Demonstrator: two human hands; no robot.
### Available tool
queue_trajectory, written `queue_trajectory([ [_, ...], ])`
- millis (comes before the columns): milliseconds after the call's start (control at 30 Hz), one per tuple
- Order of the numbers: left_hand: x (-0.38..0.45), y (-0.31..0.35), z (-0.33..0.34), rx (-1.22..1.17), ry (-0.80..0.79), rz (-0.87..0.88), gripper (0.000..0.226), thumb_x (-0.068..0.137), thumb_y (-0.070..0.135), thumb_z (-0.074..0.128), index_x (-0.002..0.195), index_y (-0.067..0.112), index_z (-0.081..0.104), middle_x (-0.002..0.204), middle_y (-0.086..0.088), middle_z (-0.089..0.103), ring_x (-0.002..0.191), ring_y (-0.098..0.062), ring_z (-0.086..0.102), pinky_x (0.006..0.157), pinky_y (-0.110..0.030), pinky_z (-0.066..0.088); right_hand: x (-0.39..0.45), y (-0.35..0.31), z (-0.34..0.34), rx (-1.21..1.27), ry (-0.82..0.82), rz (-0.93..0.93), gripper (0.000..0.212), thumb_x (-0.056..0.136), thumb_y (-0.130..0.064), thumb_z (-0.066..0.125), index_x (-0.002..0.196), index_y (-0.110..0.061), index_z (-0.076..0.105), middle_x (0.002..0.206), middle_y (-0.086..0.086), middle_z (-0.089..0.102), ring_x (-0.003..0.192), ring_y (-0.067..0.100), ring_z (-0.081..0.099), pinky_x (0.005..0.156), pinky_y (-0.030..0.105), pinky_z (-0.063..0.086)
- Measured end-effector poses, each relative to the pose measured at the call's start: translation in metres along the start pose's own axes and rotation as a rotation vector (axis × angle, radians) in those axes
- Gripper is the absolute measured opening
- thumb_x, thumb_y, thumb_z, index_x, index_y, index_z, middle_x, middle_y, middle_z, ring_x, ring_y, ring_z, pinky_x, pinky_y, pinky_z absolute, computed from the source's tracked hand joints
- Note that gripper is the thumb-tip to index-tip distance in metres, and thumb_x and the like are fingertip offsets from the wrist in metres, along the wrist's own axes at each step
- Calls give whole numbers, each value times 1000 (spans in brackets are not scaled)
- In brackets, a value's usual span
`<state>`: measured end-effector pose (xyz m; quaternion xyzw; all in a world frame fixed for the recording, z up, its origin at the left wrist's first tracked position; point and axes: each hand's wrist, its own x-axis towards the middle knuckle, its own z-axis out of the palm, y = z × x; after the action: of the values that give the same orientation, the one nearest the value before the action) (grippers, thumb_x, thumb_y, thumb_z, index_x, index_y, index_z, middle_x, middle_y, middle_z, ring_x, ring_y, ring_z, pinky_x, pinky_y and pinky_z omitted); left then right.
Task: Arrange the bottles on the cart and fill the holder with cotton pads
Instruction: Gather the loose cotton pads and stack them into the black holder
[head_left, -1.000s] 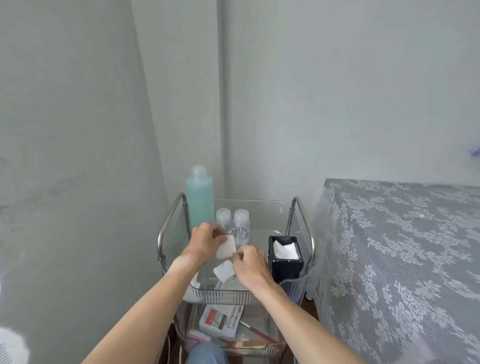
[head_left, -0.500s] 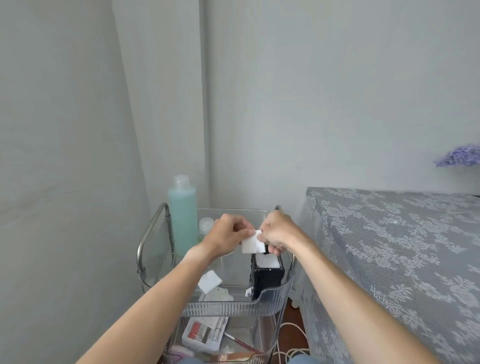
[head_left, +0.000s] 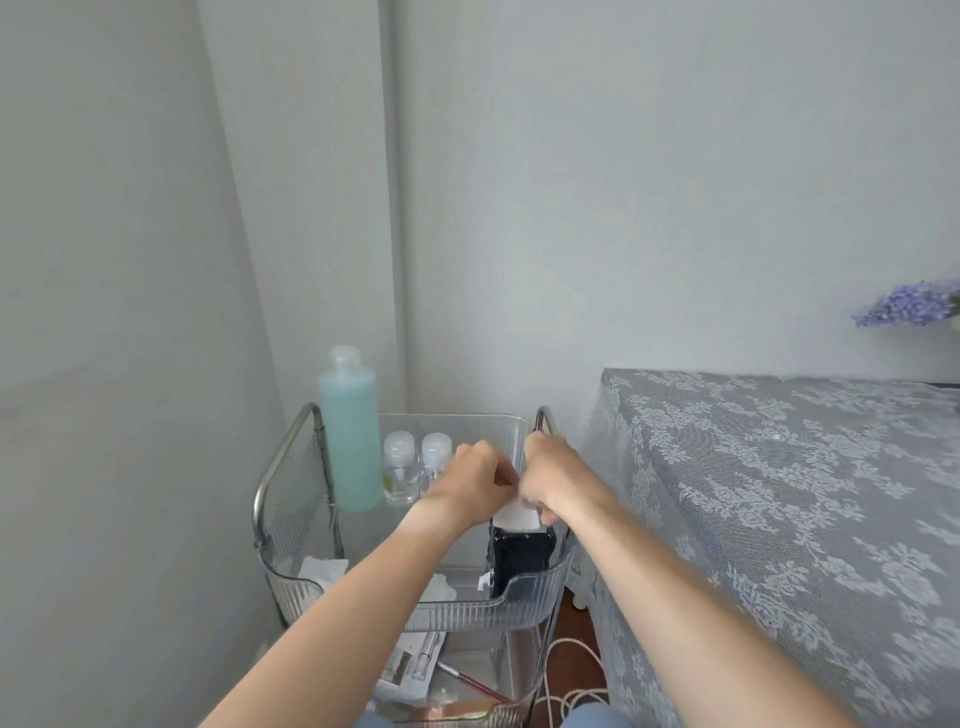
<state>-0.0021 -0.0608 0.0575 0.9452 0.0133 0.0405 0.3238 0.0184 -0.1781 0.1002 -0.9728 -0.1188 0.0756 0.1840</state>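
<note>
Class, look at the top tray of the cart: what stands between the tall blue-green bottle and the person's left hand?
In the head view, two small clear bottles with pale caps stand side by side between the tall blue-green bottle and the left hand.

Clear ribbed glossy plastic cart tray (head_left: 457, 605), brushed metal handles (head_left: 283, 465), matt black holder (head_left: 521, 558), grey lace cloth (head_left: 779, 493), translucent blue-green plastic bottle (head_left: 350, 431).

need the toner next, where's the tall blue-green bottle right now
In the head view the tall blue-green bottle stands upright in the cart's top tray, back left corner, beside the left handle, with two small clear bottles just to its right.
</note>
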Motion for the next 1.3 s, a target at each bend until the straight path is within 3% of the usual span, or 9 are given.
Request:
queue_trajectory([
  [167,3,4,1,68,-5,-17,13,76,25,61,81,27,73,96,-9,71,92,-25,67,85,-41,56,2,0,2,-49,2,-19,20,82,10,51,91,-8,50,108,21,61,93,35,70,79,43,58],
  [300,6,4,8,96,-32,-49,20,75,17,64,62,28,54,84,-10,66,96,-31,64,72,-33,51,1,0,6,-76,26,-43,20,82,7,56,84,-11,48,109,18,61,95,33,68,78,40,57],
  [400,7,2,14,93,-26,-75,21,74,21,70,93,23,61,108,-10,61,110,-28,56,84,-34,48,2,0,15,-83,39,-38,28,77,6,65,71,-15,48,103,12,66,87,28,66,65,33,51],
  [467,9,-2,16,57,-42,-106,37,75,19,69,110,18,59,118,-10,61,111,-26,58,89,-36,51,2,1,20,-73,47,-28,24,73,6,72,85,-10,60,101,11,69,86,26,67,63,31,48],
  [633,6,-11,22,84,-1,-76,41,80,17,63,121,15,56,117,-12,63,112,-29,59,88,-40,51,2,0,23,-96,75,-14,45,69,2,79,108,-4,59,104,12,69,95,27,68,64,29,44],
  [800,-2,-30,16,47,171,1,33,95,33,51,123,15,56,124,-10,59,116,-27,55,97,-39,45,-2,-9,12,-187,140,-67,31,79,1,65,108,-6,58,106,12,67,99,30,67,64,31,42],
  [967,-13,-62,-3,223,297,-80,30,101,26,42,127,15,52,128,-11,56,118,-31,53,94,-41,42,-21,-39,22,-93,306,-261,15,85,-8,61,98,-9,53,98,14,67,92,34,67,62,35,45],
  [1133,-34,-93,-8,511,204,-193,46,94,19,49,138,14,36,139,-8,41,126,-30,44,102,-39,40,-25,-61,73,-44,397,-433,28,84,-5,52,112,-7,53,104,15,61,95,33,59,79,39,47],
  [1300,-47,-108,-1,594,94,-287,49,102,25,35,147,10,24,152,-15,26,131,-34,42,108,-45,39,-11,-49,130,-81,212,-363,48,89,-7,57,135,-5,44,130,17,51,118,32,48,101,38,40],
])
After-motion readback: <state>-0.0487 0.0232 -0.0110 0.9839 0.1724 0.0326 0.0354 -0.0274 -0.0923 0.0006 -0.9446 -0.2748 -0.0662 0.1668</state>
